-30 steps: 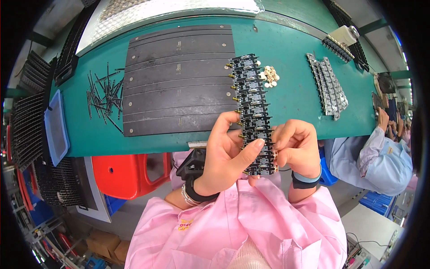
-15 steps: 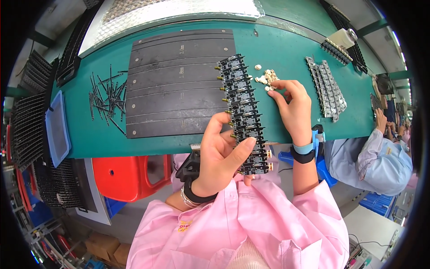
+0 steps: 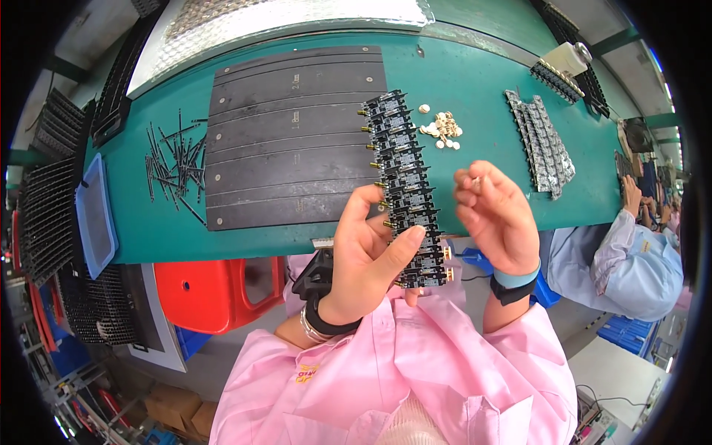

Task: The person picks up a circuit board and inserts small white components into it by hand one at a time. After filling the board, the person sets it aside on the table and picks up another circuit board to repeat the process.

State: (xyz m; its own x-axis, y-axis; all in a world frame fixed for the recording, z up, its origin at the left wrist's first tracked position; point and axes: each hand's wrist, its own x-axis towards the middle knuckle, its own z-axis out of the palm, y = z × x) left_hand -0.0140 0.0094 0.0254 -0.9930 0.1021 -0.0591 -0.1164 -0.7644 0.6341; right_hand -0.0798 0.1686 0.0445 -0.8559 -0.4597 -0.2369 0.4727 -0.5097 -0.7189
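Note:
My left hand (image 3: 371, 256) is closed round the lower part of a long strip of black parts (image 3: 404, 163), with the thumb across its top face. Brass-coloured pins stick out along the strip's left edge, and a few copper-coloured pieces show at its lower right. Off to the right, my right hand (image 3: 500, 215) is raised with thumb and fingers pinched on a small whitish disc (image 3: 477, 181). Beyond it, a small pile of cream-white discs (image 3: 443, 127) lies on the green table (image 3: 475, 89), and one disc (image 3: 424, 108) sits apart from them.
A black grooved plate (image 3: 297, 141) lies left of the strip, with scattered thin black rods (image 3: 176, 163) beyond. Grey-black strips (image 3: 541, 141) rest at the right, near a white bottle (image 3: 567, 59). A blue tray (image 3: 96, 215) stands at the left edge; a co-worker (image 3: 623, 259) sits at right.
My right hand has left the disc pile and drawn back toward me and rightward, a small disc between its fingertips. The left hand and the strip stay nearly where they were.

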